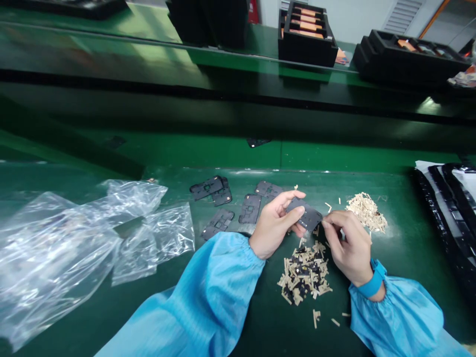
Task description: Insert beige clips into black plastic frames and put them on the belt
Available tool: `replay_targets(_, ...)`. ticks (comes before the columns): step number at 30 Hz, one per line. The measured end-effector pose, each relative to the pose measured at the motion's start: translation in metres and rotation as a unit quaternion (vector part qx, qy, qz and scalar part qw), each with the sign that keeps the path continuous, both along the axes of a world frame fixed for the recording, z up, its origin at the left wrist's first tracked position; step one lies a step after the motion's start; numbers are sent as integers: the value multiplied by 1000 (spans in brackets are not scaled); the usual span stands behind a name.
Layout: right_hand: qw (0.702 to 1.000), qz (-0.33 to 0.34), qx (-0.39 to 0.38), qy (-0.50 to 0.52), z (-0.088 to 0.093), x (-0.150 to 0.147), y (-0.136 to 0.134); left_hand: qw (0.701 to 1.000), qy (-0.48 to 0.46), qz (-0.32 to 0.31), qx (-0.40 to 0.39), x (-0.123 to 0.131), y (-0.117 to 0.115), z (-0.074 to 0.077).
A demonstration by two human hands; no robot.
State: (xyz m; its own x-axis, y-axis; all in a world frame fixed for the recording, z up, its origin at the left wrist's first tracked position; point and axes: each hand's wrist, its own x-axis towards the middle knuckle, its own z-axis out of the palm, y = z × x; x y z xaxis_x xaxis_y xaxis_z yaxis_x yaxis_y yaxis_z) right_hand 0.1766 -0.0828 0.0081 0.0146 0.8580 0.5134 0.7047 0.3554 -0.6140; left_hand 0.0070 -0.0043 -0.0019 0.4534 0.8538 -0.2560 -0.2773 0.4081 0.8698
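Note:
My left hand [277,220] grips a thin black plastic plate [305,216] with small holes, thumb on top and fingers behind. At the plate's right edge, my right hand [347,240] has thumb and forefinger pinched together; whatever is between them is too small to make out. Below the plate lies a pile of beige strips mixed with small black pieces [305,275]. To the right of my hands is a second heap of beige scraps [366,212]. Several similar black plates [250,208] lie on the green bench left of my left hand.
Clear plastic bags [63,243] cover the bench's left side. Stacked black trays [446,213] stand at the right edge. On the raised shelf at the back are more black trays [308,37]. A few loose strips [316,317] lie near the front.

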Motion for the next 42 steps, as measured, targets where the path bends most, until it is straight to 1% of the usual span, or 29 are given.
replay_targets(6,1000,-22,14,3,-1,-2,1,999,-1,24,23,3,-2,-3)
replay_targets(11,1000,18,12,18,0,-2,-1,999,-1,45,27,4,-3,-4)
replay_targets(15,999,-13,7,40,-1,0,-2,999,-14,35,24,4,-3,-4)
replay_targets(18,999,1,-18,34,-2,0,0,999,-26,17,27,4,-3,-3)
replay_targets(20,999,14,-19,23,-4,-2,0,999,-32,8,32,3,-3,-4)
replay_targets(22,1000,12,1,11,-6,-3,-1,999,-35,7,36,3,-4,-3)
replay_targets(27,995,-18,94,-41,-16,-6,-5,999,-36,18,20,6,-7,-2)
replay_targets(29,993,-27,108,-41,-18,-6,-6,999,-27,14,9,7,-8,-1)
replay_targets(32,993,-34,107,-36,-17,-8,-5,1000,-20,15,6,7,-9,0)
replay_targets(36,996,-43,83,-9,-10,-9,-3,1000,-14,17,9,6,-8,1)
replay_targets(42,998,-25,54,35,-6,-7,-2,1000,-13,13,24,5,-7,2)
